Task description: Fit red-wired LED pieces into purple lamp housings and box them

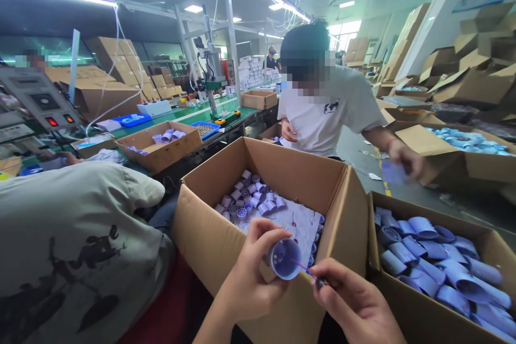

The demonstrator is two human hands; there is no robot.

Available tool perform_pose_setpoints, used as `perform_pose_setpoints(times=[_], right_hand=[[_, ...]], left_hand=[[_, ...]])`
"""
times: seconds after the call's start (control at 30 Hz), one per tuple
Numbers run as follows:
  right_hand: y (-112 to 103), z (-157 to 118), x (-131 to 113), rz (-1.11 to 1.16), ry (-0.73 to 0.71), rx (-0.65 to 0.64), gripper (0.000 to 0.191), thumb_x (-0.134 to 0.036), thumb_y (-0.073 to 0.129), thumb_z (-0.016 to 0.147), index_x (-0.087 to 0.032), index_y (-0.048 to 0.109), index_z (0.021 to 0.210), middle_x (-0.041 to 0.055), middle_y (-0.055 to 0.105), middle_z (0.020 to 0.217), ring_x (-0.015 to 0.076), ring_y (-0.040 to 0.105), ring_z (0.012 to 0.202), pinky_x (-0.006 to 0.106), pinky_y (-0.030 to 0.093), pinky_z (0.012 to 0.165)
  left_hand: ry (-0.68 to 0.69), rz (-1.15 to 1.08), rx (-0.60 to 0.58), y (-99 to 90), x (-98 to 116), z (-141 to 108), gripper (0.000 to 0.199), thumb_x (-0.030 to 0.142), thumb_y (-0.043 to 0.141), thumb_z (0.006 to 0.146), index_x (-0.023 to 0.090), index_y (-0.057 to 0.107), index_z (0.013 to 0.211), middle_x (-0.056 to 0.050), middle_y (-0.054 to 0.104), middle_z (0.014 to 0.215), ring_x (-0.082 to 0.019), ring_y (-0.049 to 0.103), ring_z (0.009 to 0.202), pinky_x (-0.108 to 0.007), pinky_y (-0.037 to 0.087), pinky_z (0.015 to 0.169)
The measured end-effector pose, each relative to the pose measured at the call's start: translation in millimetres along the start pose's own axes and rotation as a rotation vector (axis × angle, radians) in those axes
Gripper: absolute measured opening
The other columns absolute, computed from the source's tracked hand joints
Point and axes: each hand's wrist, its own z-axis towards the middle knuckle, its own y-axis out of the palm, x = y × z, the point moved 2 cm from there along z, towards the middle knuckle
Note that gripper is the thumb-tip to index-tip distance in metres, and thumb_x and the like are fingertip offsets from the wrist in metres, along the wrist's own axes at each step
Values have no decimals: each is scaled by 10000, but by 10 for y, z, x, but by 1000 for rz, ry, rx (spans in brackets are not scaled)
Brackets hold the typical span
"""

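Observation:
My left hand (pixel 258 271) grips a lilac plastic cup (pixel 286 259) between thumb and fingers, its open mouth tilted toward me. Small holes show inside the cup. Between the thumb and fingertips of my right hand (pixel 350 298) is a small dark part with a thin wire (pixel 303 267), mostly hidden by the fingers. The pinkish wire runs from it to the cup's mouth. Both hands are over the near edge of a large cardboard box (pixel 290 164), where several short lilac cups (pixel 245 193) lie beside a whitish sheet (pixel 296 220) with red wires on it.
To the right, a cardboard box (pixel 373 258) holds many lilac cylinders (pixel 427 258). A co-worker (pixel 322 118) sits opposite with one arm stretched out. Another person's back (pixel 80 247) is close on my left. Behind is a green workbench (pixel 185 118) with machines and trays.

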Motion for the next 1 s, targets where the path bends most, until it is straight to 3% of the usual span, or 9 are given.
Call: perform_pose_setpoints(times=[0.13, 0.23, 0.37, 0.53, 0.67, 0.8, 0.9, 1.0], right_hand=[[-129, -7, 1, -286, -96, -79, 221, -384, 744, 817, -268, 757, 1005, 29, 767, 832, 169, 737, 759, 191, 595, 703], [-141, -59, -35, -383, -187, -46, 228, -358, 737, 827, -281, 715, 1040, 6, 761, 813, 149, 732, 710, 174, 593, 672], [-66, -86, -128, -671, -463, -60, 132, -334, 715, 855, -275, 706, 973, -3, 751, 823, 132, 703, 647, 171, 582, 619], [13, -70, -158, -1011, -824, -6, 128, -323, 681, 887, -273, 716, 1000, 71, 670, 1020, 178, 666, 816, 261, 592, 674], [64, -70, -112, -1133, -868, 4, 86, -262, 642, 900, -251, 697, 965, 95, 654, 1052, 210, 649, 857, 315, 601, 679], [94, -92, -117, -1132, -817, -45, 104, -297, 614, 922, -250, 698, 964, 87, 689, 1038, 218, 677, 873, 325, 612, 718], [87, -115, -145, -1053, -794, -74, 226, -418, 583, 940, -253, 704, 1036, 95, 715, 1079, 221, 710, 923, 301, 617, 763], [78, -131, -180, -911, -829, -124, 425, -519, 596, 908, -249, 635, 1234, 112, 709, 1180, 235, 712, 1034, 289, 602, 861]], left_hand=[[-37, 18, -114, -83, 40, 10, 689, -7, 635, 622, 305, 590, 1235, -45, 504, 1140, -228, 568, 1069, -357, 495, 941], [-25, 34, -125, -135, 54, 5, 728, -7, 633, 621, 307, 564, 1274, -54, 549, 1199, -254, 576, 1129, -371, 484, 980], [-4, 46, -159, -166, 73, -17, 751, -14, 625, 609, 296, 513, 1283, -42, 620, 1209, -248, 610, 1120, -350, 480, 985], [60, -10, -302, -174, 113, -17, 705, -12, 623, 602, 268, 526, 1241, -54, 633, 1195, -239, 623, 1101, -349, 490, 984], [143, -90, -383, -158, 158, -5, 650, -7, 608, 635, 252, 535, 1227, -78, 643, 1204, -251, 632, 1101, -384, 504, 983], [68, -132, -350, -163, 173, -13, 578, 29, 635, 675, 245, 577, 1208, -88, 666, 1187, -271, 639, 1111, -413, 497, 1003], [-1, -218, -331, -193, 146, -23, 497, 141, 707, 715, 254, 625, 1193, -97, 674, 1179, -293, 638, 1108, -434, 499, 993], [-18, -351, -323, -213, 79, -23, 460, 334, 781, 730, 279, 674, 1174, -111, 620, 1174, -306, 603, 1124, -439, 512, 955]])
